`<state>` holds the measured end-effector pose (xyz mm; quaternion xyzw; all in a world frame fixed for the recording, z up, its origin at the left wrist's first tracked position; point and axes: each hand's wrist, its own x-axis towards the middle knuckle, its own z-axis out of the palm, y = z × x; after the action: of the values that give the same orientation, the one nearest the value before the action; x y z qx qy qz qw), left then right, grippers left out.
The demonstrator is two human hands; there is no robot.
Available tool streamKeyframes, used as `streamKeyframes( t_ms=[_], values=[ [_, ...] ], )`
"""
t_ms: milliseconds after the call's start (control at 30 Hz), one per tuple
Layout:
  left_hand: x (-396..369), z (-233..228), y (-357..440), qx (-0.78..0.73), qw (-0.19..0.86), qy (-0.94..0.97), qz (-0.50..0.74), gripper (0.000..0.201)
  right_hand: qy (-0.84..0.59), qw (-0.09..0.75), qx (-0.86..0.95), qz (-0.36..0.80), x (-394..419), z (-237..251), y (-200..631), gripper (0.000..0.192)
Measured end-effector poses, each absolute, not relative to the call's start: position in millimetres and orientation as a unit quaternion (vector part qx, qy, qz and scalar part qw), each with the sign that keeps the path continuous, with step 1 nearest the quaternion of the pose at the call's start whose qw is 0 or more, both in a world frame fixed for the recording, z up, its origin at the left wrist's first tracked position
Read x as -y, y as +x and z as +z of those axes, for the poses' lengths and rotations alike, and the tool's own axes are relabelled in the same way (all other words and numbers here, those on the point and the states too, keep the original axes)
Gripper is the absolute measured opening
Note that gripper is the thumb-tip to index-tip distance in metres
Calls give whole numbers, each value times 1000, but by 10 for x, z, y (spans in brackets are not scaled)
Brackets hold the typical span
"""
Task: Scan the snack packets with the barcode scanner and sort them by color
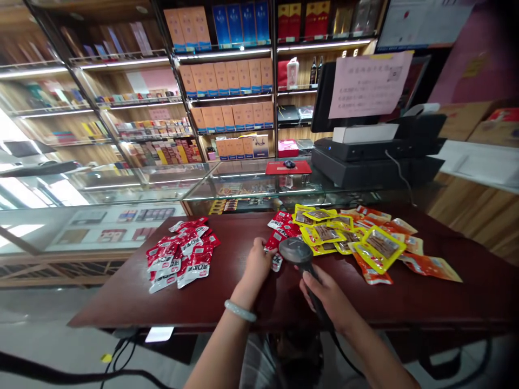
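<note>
My right hand (330,294) is wrapped round the handle of a black handheld barcode scanner (295,250), its head tilted over the table toward the left hand. My left hand (258,263) is closed on a small red and white snack packet (277,263), partly hidden by the fingers and the scanner. Just beyond lie more red packets (283,220). To their right is a heap of yellow-edged clear packets (324,233), mixed with orange packets (430,266). A separate pile of red and white packets (182,251) lies on the left of the table.
The dark red table (235,297) borders a glass display counter (243,181). On the counter are a red mouse pad (275,168) with a mouse, and a monitor (324,97) bearing a paper sign. Boxed goods fill the shelves (227,100) behind. The scanner's cable (344,354) hangs below the table edge.
</note>
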<state>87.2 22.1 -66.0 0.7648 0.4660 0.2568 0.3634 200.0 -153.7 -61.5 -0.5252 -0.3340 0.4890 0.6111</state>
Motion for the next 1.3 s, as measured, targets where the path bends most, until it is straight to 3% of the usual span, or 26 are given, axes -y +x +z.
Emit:
streamKeyframes(
  t_ms=[133, 200, 333, 467, 633, 733, 867, 1000, 1300],
  values=[
    [-270, -695, 895, -397, 390, 779, 287, 64, -540, 603, 334, 483, 1510, -625, 1971, 48],
    [-327, -649, 677, -415, 314, 804, 287, 64, -545, 593, 340, 485, 1489, -629, 1938, 47],
    [-471, -481, -69, -575, 83, 782, 225, 44, -539, 569, 366, 502, 1431, -660, 1835, 45],
    [-610, -421, -690, -712, -29, 689, 128, 59, -526, 552, 382, 522, 1336, -696, 1701, 45],
    [-701, -508, -907, -729, -15, 679, 85, 62, -515, 545, 375, 546, 1236, -715, 1591, 46],
    [-667, -532, -784, -698, 16, 707, 112, 43, -515, 544, 380, 543, 1215, -700, 1577, 45],
    [-528, -588, -432, -623, 163, 739, 196, 25, -511, 550, 413, 516, 1207, -610, 1588, 41],
    [-405, -705, -100, -548, 277, 745, 261, 22, -501, 559, 442, 492, 1238, -488, 1629, 38],
    [-390, -731, 182, -531, 325, 734, 271, 25, -495, 583, 402, 504, 1436, -484, 1797, 39]
  ],
)
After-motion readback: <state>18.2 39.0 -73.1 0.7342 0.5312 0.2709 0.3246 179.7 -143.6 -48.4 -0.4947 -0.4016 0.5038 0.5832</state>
